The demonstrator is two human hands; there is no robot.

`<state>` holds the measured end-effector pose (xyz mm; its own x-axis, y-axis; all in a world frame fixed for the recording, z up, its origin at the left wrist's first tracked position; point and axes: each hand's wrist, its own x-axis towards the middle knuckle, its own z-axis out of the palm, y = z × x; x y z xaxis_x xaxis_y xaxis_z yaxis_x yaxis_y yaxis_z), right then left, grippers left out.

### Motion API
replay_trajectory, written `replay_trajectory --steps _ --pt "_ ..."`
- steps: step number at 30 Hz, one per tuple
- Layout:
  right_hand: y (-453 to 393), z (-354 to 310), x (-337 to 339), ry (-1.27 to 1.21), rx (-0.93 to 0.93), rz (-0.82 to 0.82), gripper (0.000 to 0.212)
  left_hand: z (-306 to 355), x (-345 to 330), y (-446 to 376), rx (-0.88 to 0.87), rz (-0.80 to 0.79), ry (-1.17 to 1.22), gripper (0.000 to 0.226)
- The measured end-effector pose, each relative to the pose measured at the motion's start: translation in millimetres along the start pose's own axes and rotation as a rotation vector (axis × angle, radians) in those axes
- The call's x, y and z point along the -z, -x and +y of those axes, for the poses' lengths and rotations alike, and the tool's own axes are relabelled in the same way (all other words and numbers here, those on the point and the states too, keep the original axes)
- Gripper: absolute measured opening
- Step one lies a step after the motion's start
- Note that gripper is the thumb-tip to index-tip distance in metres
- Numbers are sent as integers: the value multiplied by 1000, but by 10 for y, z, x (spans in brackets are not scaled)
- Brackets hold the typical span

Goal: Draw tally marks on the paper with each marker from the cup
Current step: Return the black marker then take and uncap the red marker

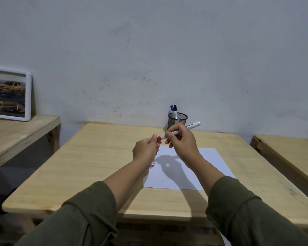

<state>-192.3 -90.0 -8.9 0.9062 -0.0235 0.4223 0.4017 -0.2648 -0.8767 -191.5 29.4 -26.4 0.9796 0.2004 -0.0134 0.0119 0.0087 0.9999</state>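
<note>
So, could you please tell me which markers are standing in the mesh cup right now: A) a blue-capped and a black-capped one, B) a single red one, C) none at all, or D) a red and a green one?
A: a blue-capped marker and a black-capped marker stick up out of the mesh cup, while the red marker is held between the left hand and the right hand.

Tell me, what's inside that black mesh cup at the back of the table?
Two markers stand in the mesh cup: one with a blue cap, one with a black cap. Only their upper parts show; the right hand covers the cup's base.
</note>
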Motion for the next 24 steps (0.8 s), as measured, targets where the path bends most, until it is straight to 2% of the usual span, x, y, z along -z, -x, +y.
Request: replay_trajectory --steps 2,7,11,15,17,20,21,22,24 --pt "-5 25 -48 -43 -10 22 21 -6 7 -22 109 -53 133 34" --pt "-90 76 -134 -256 -96 83 86 14 19 -31 285 -164 260 31" --pt "-132 137 -170 -319 -111 111 100 4 45 -130 305 -171 307 31" --pt "-177 201 -212 -445 -212 143 107 -30 48 -200 331 -194 315 31" --pt "-206 206 -219 -510 -259 114 97 -64 49 -227 336 -189 305 30" --pt "-249 210 -214 -508 -281 34 31 -112 63 -303 310 -143 287 27" --pt "-257 224 -206 -512 -288 16 15 -127 75 -344 298 -116 287 25" --pt "-266 243 -197 -518 -293 4 7 -137 98 -389 290 -80 289 24" --pt "-296 292 -174 -535 -307 -4 8 -146 166 -468 274 11 276 20"
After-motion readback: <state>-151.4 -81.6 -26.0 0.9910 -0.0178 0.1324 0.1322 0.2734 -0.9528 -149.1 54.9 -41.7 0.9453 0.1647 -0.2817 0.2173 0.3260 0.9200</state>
